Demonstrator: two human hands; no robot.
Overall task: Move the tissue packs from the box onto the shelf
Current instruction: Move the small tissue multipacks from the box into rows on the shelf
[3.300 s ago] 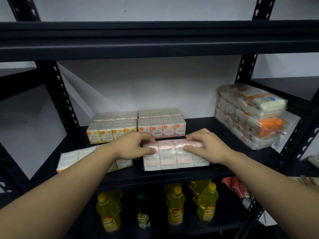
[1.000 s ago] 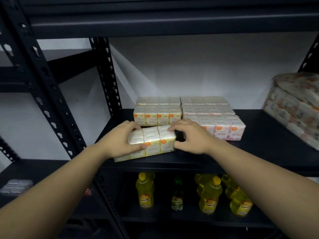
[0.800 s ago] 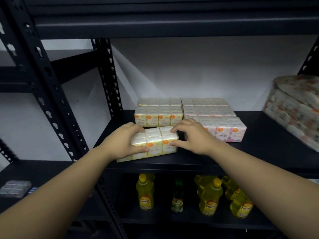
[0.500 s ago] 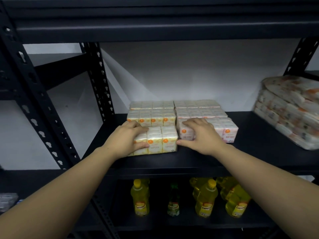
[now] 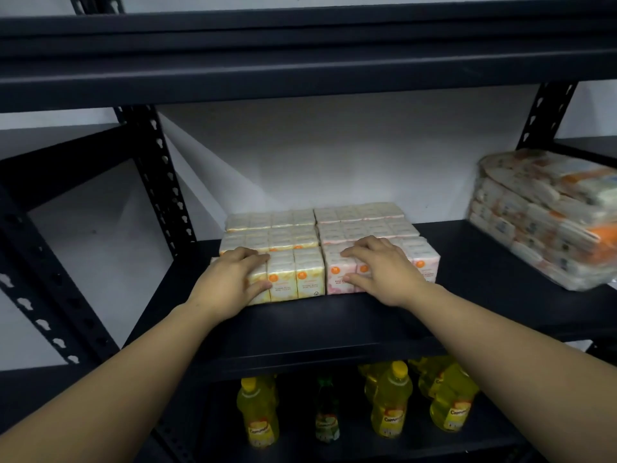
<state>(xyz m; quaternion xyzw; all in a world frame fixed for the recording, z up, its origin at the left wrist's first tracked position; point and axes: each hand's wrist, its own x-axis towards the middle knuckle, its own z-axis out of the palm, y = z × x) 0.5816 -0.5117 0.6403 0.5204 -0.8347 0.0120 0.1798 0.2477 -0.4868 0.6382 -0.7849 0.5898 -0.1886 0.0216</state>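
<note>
A yellow tissue pack (image 5: 300, 279) stands at the front of the black shelf (image 5: 334, 325), flush against a pink tissue pack (image 5: 425, 262) on its right. My left hand (image 5: 230, 282) grips the yellow pack's left end, fingers over the top and thumb on the front face. My right hand (image 5: 384, 265) lies on the pink pack with straight fingers on top and the thumb against its front. More yellow packs (image 5: 277, 225) and pink packs (image 5: 360, 218) sit in rows behind. No box is in view.
A large wrapped bundle of tissue packs (image 5: 547, 215) sits at the shelf's right end. A perforated black upright (image 5: 157, 175) stands left of the packs, and an upper shelf (image 5: 300, 61) hangs close overhead. Yellow oil bottles (image 5: 389, 399) fill the shelf below.
The yellow pack came down from a tilt and slid right until it met the pink pack. My right hand left the yellow pack's right end and moved onto the pink pack.
</note>
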